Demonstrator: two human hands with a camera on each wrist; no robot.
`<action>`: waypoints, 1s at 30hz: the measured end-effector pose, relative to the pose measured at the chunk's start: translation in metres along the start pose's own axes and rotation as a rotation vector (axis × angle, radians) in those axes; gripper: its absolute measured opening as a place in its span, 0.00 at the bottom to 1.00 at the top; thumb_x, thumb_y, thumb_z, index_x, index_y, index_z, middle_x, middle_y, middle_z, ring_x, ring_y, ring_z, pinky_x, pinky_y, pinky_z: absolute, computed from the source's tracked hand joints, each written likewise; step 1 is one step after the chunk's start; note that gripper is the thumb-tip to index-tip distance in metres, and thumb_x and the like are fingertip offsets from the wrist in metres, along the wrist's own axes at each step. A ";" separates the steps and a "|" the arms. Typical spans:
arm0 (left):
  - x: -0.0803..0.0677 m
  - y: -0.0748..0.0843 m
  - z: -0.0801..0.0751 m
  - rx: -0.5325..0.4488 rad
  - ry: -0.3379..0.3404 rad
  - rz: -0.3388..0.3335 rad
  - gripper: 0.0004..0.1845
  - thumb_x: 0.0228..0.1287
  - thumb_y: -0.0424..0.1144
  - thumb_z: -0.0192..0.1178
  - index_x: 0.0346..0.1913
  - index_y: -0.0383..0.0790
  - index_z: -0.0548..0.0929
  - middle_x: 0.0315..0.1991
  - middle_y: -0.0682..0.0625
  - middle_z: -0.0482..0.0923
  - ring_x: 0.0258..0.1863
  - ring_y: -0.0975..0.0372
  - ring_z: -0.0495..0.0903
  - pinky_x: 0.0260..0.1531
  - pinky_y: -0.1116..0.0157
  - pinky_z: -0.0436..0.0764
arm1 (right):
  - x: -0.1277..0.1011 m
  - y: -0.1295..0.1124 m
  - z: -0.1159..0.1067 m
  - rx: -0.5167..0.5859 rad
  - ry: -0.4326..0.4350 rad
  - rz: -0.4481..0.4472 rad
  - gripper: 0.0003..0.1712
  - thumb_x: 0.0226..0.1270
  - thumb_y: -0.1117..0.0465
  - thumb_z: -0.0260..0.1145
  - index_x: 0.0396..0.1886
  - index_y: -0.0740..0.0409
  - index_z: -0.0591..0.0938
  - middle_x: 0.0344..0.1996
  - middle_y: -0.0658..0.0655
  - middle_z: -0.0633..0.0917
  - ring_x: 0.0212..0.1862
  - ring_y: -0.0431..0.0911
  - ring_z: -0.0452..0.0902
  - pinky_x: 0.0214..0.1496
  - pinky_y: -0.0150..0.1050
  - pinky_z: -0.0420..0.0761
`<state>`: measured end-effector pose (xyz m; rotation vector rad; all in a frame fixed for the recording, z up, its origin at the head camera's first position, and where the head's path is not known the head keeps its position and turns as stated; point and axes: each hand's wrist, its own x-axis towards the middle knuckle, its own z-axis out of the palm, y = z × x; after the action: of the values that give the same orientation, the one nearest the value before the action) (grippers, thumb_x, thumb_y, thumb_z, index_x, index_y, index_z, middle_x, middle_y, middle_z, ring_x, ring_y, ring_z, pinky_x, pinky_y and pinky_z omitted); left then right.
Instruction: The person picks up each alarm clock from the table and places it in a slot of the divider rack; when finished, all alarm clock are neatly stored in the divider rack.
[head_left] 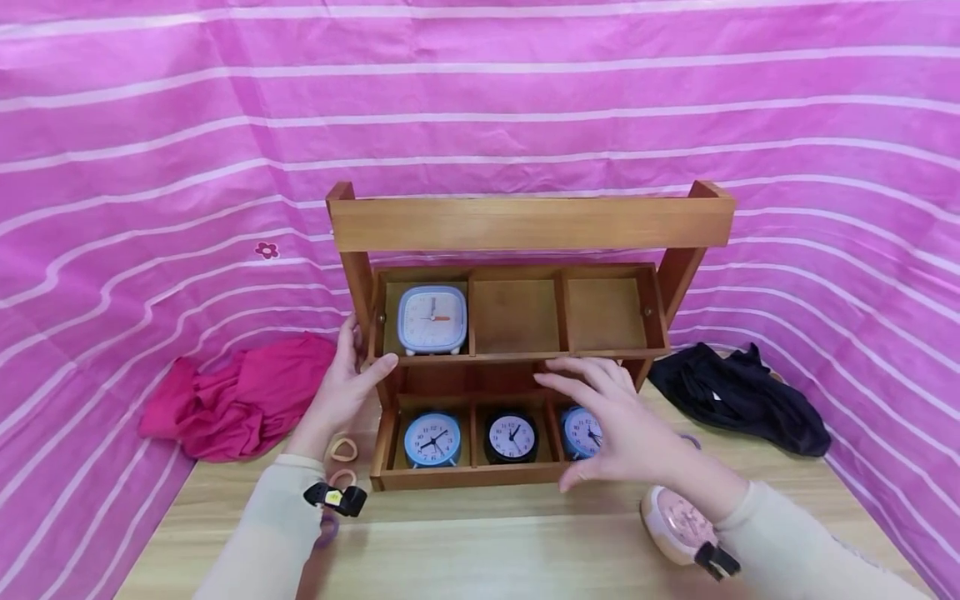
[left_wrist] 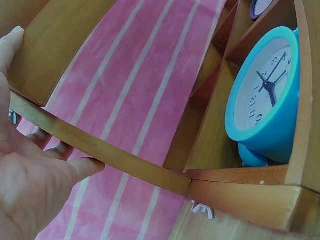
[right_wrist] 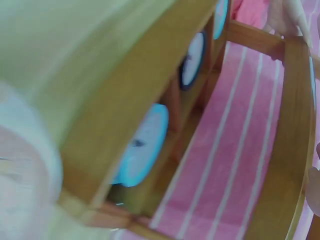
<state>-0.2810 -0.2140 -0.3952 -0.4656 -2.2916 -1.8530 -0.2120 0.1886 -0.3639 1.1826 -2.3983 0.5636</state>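
A two-tier wooden shelf (head_left: 532,225) stands in the middle. My left hand (head_left: 348,379) grips its left side, thumb at the upper tray and fingers round the side strut (left_wrist: 100,150). A light-blue square alarm clock (head_left: 432,320) sits in the upper tray's left compartment. Down in the lower tray are a blue round clock (head_left: 432,440), a black round clock (head_left: 512,437) and another blue clock (head_left: 581,432), partly hidden by my right hand (head_left: 615,421). That hand is empty, fingers spread, in front of the shelf's right half. Below its wrist a pink-faced clock (head_left: 681,518) rests on the table.
Hair ties (head_left: 343,450) lie left of the shelf, partly beside my left wrist. A crumpled pink cloth (head_left: 240,396) is at the left, a black cloth (head_left: 738,400) at the right. Pink striped fabric (head_left: 480,108) hangs behind and around the wooden table (head_left: 450,550).
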 end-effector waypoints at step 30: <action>-0.001 0.000 0.001 -0.056 0.003 0.014 0.46 0.76 0.35 0.61 0.84 0.51 0.42 0.83 0.42 0.50 0.82 0.49 0.52 0.77 0.43 0.57 | -0.187 0.019 0.006 -0.072 -0.090 0.339 0.58 0.29 0.34 0.89 0.68 0.43 0.81 0.64 0.50 0.78 0.65 0.46 0.69 0.65 0.15 0.49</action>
<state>-0.2797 -0.2129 -0.3960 -0.4848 -2.2344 -1.9139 -0.1239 0.3174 -0.4694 0.7907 -2.6928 0.5291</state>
